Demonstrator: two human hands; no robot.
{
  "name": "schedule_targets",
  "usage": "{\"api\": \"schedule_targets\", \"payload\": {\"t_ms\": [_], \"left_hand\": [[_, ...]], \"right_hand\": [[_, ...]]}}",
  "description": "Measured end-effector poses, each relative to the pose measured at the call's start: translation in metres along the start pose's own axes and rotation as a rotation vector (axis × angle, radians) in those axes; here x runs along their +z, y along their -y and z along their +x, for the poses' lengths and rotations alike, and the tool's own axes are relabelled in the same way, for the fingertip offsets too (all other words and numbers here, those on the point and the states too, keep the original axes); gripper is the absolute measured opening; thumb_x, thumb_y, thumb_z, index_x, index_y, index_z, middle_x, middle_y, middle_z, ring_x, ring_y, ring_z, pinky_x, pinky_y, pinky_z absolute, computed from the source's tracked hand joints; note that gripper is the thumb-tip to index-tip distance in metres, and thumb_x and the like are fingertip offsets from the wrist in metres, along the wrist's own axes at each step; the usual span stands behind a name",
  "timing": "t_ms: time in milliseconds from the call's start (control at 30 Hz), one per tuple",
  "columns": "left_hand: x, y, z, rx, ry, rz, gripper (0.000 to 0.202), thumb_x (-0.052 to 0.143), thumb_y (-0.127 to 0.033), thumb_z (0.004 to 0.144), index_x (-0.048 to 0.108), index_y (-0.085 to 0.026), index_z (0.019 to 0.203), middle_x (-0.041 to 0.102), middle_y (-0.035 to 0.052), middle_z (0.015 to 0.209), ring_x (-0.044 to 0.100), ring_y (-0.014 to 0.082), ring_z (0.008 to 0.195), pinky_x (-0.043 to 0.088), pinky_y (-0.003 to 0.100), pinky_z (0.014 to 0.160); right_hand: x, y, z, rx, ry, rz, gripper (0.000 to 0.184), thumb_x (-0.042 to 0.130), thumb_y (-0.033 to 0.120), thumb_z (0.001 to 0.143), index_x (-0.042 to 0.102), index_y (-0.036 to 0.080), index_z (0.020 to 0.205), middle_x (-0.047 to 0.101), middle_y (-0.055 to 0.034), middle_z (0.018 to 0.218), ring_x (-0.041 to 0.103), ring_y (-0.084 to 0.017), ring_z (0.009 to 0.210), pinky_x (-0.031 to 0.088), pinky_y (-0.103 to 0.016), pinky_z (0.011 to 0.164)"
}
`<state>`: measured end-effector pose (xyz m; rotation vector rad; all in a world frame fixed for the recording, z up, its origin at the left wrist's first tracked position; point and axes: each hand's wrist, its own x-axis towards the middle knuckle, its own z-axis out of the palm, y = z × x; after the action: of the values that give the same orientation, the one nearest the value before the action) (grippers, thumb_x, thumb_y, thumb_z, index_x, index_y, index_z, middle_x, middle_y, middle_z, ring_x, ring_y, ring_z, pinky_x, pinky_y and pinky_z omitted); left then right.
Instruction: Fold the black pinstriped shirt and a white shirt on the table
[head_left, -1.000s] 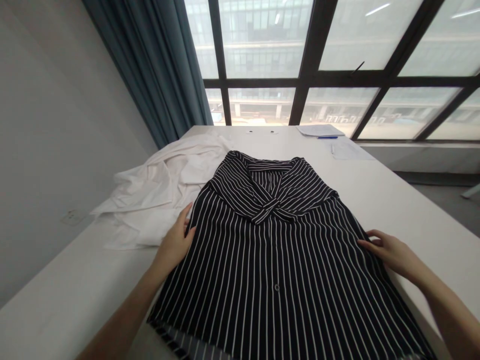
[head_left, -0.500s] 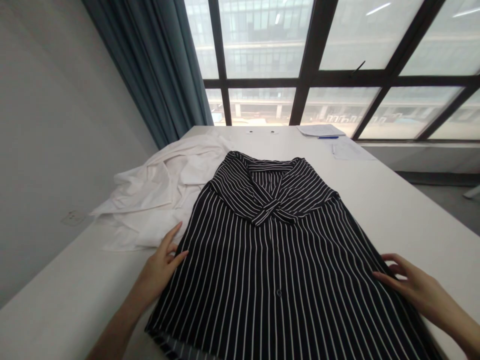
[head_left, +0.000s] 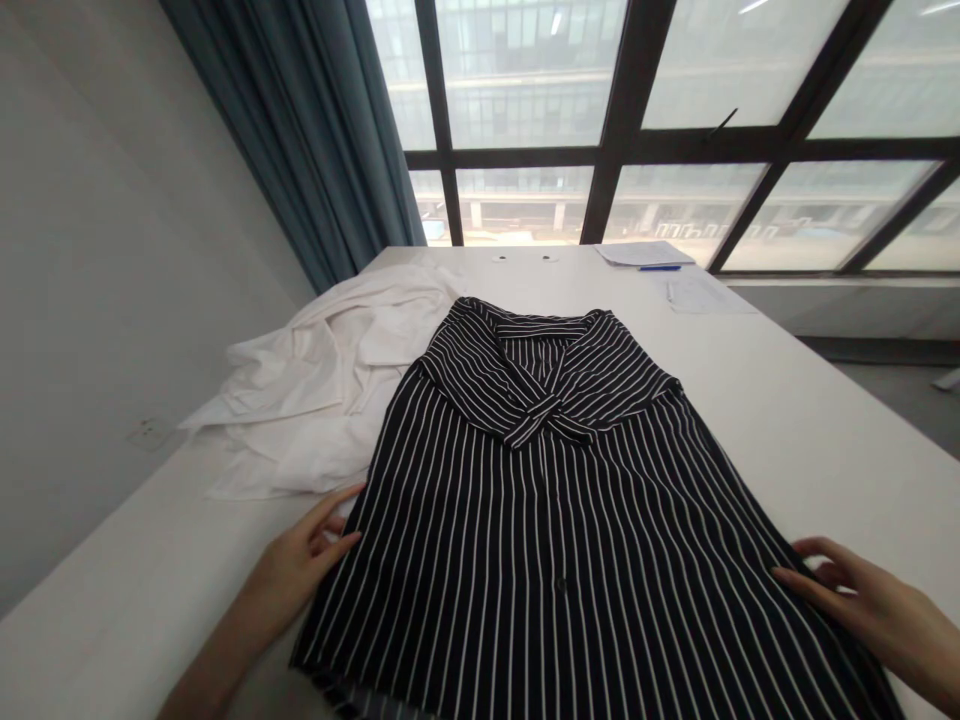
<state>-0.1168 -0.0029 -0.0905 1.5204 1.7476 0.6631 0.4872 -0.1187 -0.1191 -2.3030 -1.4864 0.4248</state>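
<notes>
White garment (head_left: pixel 322 385), papers (head_left: pixel 645 253), pen (head_left: pixel 660 268)

Long white table (head_left: pixel 787 420), pale grey wall (head_left: pixel 97 250), teal curtain (head_left: pixel 315 130), black-framed windows (head_left: pixel 622 110), flat daylight

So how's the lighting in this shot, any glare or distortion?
Head view: bright backlight through the window, washing out the buildings outside; the striped shirt stays sharp and evenly lit; wide-angle bending splays the window frames; soft shadow under the left hand.
</notes>
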Motion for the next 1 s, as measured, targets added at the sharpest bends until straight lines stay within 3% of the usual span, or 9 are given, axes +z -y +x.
{"api": "schedule_targets", "payload": {"t_ms": [100, 167, 333, 433, 567, 700, 800, 900, 1000], "left_hand": [[0.001, -0.019, 0.011, 0.196, -0.131, 0.231, 0.047, 0.056, -0.052, 0.076, 0.070, -0.022, 0.109, 0.063, 0.0047, 0.082, 0.060, 0.0232, 0.072, 0.053, 0.038, 0.072], [0.010, -0.045, 0.021, 0.357, -0.128, 0.288, 0.037, 0.049, -0.045, 0.083, 0.071, -0.023, 0.103, 0.065, 0.0070, 0.092, 0.061, 0.0248, 0.086, 0.051, 0.040, 0.084], [0.064, -0.117, 0.053, 0.831, 0.283, 0.350, 0.033, 0.039, -0.022, 0.094, 0.068, -0.021, 0.109, 0.067, 0.0060, 0.105, 0.061, 0.0197, 0.102, 0.048, 0.037, 0.097], [0.105, -0.137, 0.077, 1.083, 0.394, 0.435, 0.032, 0.039, -0.016, 0.097, 0.065, -0.017, 0.115, 0.065, 0.0091, 0.119, 0.058, 0.0200, 0.115, 0.044, 0.038, 0.103], [0.143, -0.133, 0.100, 1.157, 0.398, 0.528, 0.037, 0.044, -0.027, 0.100, 0.051, -0.022, 0.136, 0.049, 0.0092, 0.146, 0.035, 0.0227, 0.141, 0.031, 0.045, 0.114], [0.153, -0.122, 0.104, 1.133, 0.425, 0.626, 0.046, 0.038, -0.037, 0.102, 0.036, -0.027, 0.147, 0.034, 0.0082, 0.156, 0.021, 0.0230, 0.147, 0.021, 0.049, 0.117], [0.150, -0.119, 0.104, 1.155, 0.421, 0.640, 0.047, 0.038, -0.040, 0.102, 0.034, -0.030, 0.148, 0.031, 0.0074, 0.157, 0.019, 0.0232, 0.148, 0.018, 0.050, 0.118], [0.150, -0.120, 0.101, 1.165, 0.412, 0.645, 0.047, 0.040, -0.040, 0.101, 0.036, -0.031, 0.147, 0.031, 0.0069, 0.157, 0.020, 0.0245, 0.148, 0.018, 0.051, 0.118], [0.156, -0.125, 0.090, 1.119, 0.352, 0.652, 0.044, 0.040, -0.035, 0.101, 0.041, -0.029, 0.144, 0.035, 0.0079, 0.155, 0.019, 0.0266, 0.148, 0.018, 0.055, 0.117]], "right_hand": [[-0.004, 0.020, 0.011, -0.003, 0.011, -0.004, 0.042, 0.051, 0.069, 0.071, 0.059, 0.029, 0.083, 0.065, -0.0063, 0.064, 0.064, -0.030, 0.053, 0.054, -0.045, 0.052], [-0.001, 0.052, 0.019, -0.152, -0.101, -0.052, 0.041, 0.047, 0.063, 0.079, 0.059, 0.026, 0.092, 0.067, -0.0103, 0.078, 0.067, -0.032, 0.068, 0.055, -0.050, 0.068], [0.034, 0.154, 0.025, -0.679, 0.144, -0.007, 0.041, 0.044, 0.045, 0.096, 0.053, 0.024, 0.130, 0.056, -0.0097, 0.136, 0.055, -0.025, 0.124, 0.046, -0.045, 0.104], [0.059, 0.186, 0.017, -0.842, 0.253, -0.086, 0.051, 0.046, 0.042, 0.097, 0.042, 0.026, 0.144, 0.042, -0.0062, 0.152, 0.035, -0.026, 0.141, 0.034, -0.051, 0.114], [0.069, 0.187, -0.009, -0.938, 0.363, -0.150, 0.059, 0.046, 0.046, 0.097, 0.028, 0.035, 0.152, 0.029, -0.0004, 0.158, 0.021, -0.028, 0.146, 0.026, -0.058, 0.116], [0.055, 0.175, -0.043, -0.983, 0.496, -0.108, 0.064, 0.049, 0.042, 0.096, 0.020, 0.037, 0.153, 0.026, 0.0006, 0.159, 0.022, -0.028, 0.146, 0.026, -0.055, 0.116], [0.038, 0.174, -0.059, -1.041, 0.614, -0.030, 0.060, 0.053, 0.041, 0.094, 0.032, 0.036, 0.150, 0.036, -0.0003, 0.154, 0.030, -0.026, 0.143, 0.030, -0.049, 0.116], [0.024, 0.177, -0.057, -1.041, 0.677, 0.057, 0.040, 0.049, 0.035, 0.097, 0.055, 0.033, 0.137, 0.056, -0.0012, 0.140, 0.049, -0.021, 0.132, 0.034, -0.043, 0.115], [0.025, 0.177, -0.036, -0.931, 0.493, 0.106, 0.032, 0.042, 0.027, 0.099, 0.064, 0.027, 0.123, 0.068, -0.0035, 0.124, 0.060, -0.017, 0.118, 0.042, -0.038, 0.109]]}}
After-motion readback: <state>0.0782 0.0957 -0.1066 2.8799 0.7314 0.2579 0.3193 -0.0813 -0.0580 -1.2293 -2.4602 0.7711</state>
